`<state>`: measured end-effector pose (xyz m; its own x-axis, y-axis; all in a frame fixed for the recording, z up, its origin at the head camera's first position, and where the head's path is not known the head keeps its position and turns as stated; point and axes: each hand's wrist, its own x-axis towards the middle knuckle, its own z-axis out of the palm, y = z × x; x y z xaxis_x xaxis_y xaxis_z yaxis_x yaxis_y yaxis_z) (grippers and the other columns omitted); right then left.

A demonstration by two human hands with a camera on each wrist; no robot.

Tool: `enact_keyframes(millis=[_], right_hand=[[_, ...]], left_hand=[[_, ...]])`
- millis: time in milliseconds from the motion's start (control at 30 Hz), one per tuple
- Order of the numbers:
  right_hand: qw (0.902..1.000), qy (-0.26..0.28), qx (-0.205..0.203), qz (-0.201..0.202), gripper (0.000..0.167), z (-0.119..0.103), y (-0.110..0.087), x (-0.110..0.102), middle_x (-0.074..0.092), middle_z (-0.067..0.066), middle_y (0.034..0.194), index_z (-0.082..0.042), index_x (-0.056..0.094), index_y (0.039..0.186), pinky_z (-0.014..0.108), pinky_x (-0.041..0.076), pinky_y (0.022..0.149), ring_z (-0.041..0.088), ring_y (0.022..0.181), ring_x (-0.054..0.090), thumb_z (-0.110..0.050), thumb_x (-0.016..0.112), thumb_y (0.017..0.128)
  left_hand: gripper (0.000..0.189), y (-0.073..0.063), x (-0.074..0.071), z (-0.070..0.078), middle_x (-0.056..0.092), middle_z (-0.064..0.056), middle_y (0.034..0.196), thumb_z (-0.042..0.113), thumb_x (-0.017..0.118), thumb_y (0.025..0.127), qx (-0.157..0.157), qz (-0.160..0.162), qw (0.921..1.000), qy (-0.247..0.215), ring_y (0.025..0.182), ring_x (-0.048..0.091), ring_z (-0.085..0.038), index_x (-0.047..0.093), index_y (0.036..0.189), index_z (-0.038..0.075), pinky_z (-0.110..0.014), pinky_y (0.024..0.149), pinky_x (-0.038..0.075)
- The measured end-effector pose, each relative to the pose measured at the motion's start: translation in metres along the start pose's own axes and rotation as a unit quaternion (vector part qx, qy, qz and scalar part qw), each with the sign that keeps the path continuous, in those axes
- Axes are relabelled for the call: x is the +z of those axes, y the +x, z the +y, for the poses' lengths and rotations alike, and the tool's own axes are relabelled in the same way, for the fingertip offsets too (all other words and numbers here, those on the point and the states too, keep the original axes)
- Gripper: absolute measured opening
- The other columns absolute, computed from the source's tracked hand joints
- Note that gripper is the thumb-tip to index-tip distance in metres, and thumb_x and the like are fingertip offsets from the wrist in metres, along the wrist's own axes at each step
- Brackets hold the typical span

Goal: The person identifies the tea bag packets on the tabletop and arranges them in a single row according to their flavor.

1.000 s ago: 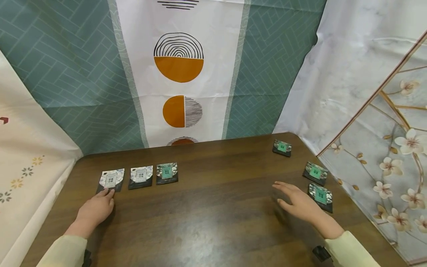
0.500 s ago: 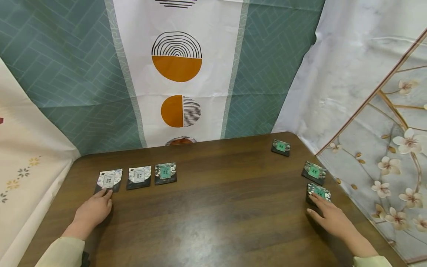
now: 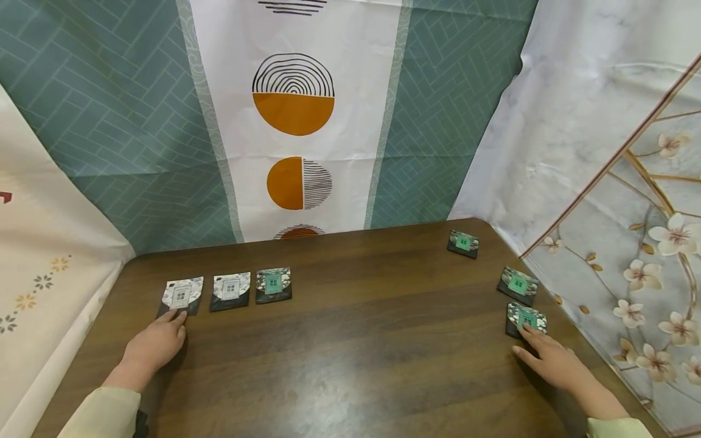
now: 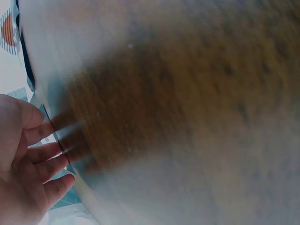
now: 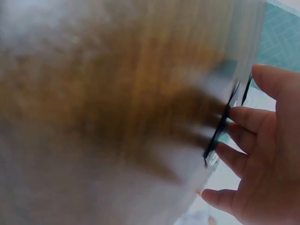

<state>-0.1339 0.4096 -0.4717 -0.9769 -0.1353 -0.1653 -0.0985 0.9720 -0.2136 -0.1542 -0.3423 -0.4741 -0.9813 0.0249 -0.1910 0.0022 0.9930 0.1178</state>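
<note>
My left hand [image 3: 156, 342] touches the lower edge of a flat packet with a grey label [image 3: 182, 292], fingers outstretched. Beside it lie another grey-label packet [image 3: 230, 287] and a green-label packet [image 3: 274, 281]. At the right, the fingers of my right hand [image 3: 561, 366] rest on the nearest green-label packet [image 3: 519, 313], covering its lower part. Just behind that one lies a second green-label packet [image 3: 517, 283]. In the left wrist view the left hand [image 4: 35, 168] has its fingers spread; in the right wrist view the right hand [image 5: 265, 150] reaches a thin dark packet edge [image 5: 218, 129].
One more green-label packet [image 3: 463, 242] lies near the far right corner of the brown wooden table [image 3: 328, 353]. Patterned cloths hang along the back [image 3: 298, 36], left [image 3: 49, 225] and right [image 3: 591, 152] sides of the table.
My right hand has moved right and toward me, from above the bare tabletop onto the nearest green-label packet. The left hand stays at the grey-label packet.
</note>
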Motion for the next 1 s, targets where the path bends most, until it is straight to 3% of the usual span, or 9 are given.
enact_keyframes(millis=[400,700,1000], right_hand=[[0.9996,-0.003,-0.006,-0.026,0.062,-0.003,0.009,-0.008,0.043,0.039,0.15,0.01,0.05,0.144,0.08,0.043,0.09,0.064,0.131,0.047,-0.039,0.05,0.106],[0.9994,-0.014,-0.022,-0.024,0.058,-0.019,0.02,-0.011,0.046,0.036,0.15,0.007,0.052,0.144,0.08,0.044,0.089,0.06,0.13,0.051,-0.032,0.058,0.102],[0.9985,-0.003,-0.049,-0.024,0.054,-0.046,0.036,-0.008,0.045,0.034,0.152,0.007,0.051,0.145,0.08,0.042,0.095,0.059,0.134,0.049,-0.024,0.058,0.101]], left_hand=[[0.048,0.0,-0.002,0.001,0.044,-0.044,0.144,0.013,0.048,0.1,0.0,-0.004,1.0,0.003,0.127,0.051,-0.062,0.051,0.139,-0.015,-0.069,0.101,0.049],[0.048,0.0,-0.001,0.003,0.044,-0.043,0.144,0.013,0.047,0.1,-0.003,0.0,1.0,0.007,0.128,0.05,-0.061,0.051,0.139,-0.015,-0.068,0.101,0.049],[0.047,0.001,0.001,0.001,0.045,-0.043,0.144,0.012,0.047,0.1,0.002,0.004,1.0,0.009,0.128,0.051,-0.06,0.052,0.138,-0.015,-0.067,0.102,0.049]])
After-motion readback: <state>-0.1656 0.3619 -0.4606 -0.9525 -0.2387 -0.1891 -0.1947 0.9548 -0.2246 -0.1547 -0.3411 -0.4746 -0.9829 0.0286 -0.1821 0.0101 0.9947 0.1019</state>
